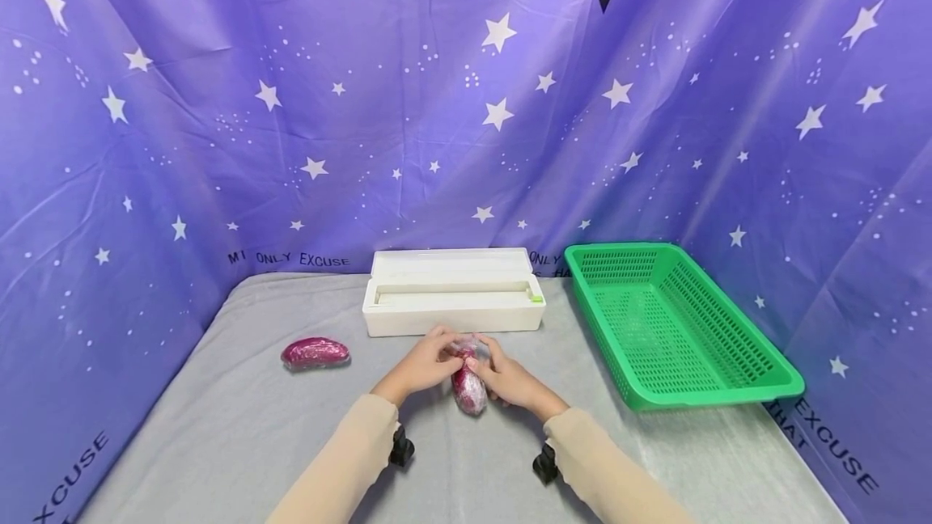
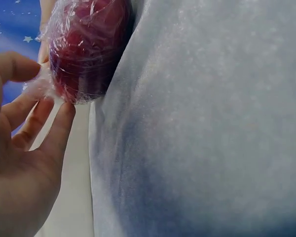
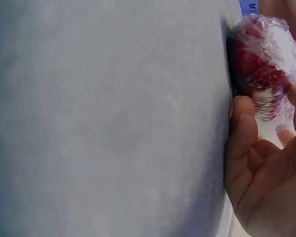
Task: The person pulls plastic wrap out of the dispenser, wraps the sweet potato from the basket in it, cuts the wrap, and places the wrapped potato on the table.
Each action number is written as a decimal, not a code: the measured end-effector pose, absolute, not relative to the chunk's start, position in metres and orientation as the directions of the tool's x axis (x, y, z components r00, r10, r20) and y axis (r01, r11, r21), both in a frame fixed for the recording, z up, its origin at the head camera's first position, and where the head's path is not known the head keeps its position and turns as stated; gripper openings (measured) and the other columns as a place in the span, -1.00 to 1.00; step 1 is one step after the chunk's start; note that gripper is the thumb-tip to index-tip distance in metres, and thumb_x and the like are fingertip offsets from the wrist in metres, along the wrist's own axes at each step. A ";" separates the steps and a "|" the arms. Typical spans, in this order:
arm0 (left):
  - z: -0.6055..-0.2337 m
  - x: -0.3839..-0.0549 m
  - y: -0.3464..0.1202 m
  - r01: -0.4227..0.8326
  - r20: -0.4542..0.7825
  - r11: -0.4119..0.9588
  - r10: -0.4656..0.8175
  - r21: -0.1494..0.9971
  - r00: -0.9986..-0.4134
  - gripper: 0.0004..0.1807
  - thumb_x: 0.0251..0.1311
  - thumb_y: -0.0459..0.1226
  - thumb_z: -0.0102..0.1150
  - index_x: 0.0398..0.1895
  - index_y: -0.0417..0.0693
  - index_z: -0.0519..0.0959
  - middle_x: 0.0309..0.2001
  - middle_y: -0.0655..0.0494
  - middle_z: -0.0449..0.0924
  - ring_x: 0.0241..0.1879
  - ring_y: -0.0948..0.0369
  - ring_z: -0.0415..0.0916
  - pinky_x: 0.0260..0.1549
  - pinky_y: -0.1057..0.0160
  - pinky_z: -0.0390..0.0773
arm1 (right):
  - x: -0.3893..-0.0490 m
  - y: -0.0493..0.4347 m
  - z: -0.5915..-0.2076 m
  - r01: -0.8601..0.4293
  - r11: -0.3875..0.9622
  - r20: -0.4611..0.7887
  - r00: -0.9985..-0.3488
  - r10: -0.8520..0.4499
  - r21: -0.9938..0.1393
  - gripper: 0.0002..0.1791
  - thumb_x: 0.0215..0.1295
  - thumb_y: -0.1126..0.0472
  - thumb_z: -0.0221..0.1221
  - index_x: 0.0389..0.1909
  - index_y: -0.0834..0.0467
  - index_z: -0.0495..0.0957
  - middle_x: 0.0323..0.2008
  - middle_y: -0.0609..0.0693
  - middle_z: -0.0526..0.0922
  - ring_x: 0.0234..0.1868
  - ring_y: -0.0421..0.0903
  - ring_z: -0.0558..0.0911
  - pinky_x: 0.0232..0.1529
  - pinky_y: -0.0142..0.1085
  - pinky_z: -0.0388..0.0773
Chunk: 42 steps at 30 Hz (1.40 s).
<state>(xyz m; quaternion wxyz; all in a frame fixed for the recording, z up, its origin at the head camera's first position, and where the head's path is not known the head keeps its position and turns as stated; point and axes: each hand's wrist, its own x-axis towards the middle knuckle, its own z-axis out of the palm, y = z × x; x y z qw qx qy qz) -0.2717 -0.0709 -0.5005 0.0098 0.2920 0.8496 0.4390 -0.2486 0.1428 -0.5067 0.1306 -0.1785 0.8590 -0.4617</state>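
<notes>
In the middle of the grey cloth lies a purple-red oblong vegetable (image 1: 469, 390) wrapped in clear cling film, with its near end pointing toward me. My left hand (image 1: 425, 362) pinches loose cling film (image 2: 37, 88) at the vegetable's far end between thumb and fingers. From the other side, my right hand (image 1: 510, 378) holds the same end, its thumb on top and its fingers (image 3: 244, 131) curled at the side. Light glints off the wrinkled film (image 3: 281, 44). Part of the far end is hidden by the hands.
Just beyond the hands stands a white cling film box (image 1: 455, 320), its lid raised and a green tab at the right. A second wrapped purple-red vegetable (image 1: 315, 352) lies to the left. The green basket (image 1: 633, 401) stands at the right, before a purple star-patterned curtain (image 1: 437, 128).
</notes>
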 end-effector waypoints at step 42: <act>-0.504 -0.257 -0.077 0.462 0.172 0.398 0.582 0.792 -0.795 -0.55 0.05 -0.08 0.53 -0.01 0.02 0.65 -0.03 0.24 0.50 0.06 0.19 0.47 0.13 0.13 0.51 | -0.253 0.168 -0.500 -0.054 0.326 -0.185 -0.732 -0.656 -0.944 -0.29 0.20 0.24 0.42 0.33 0.14 0.32 -0.37 0.06 0.57 -0.46 -0.15 0.49 -0.48 -0.36 0.42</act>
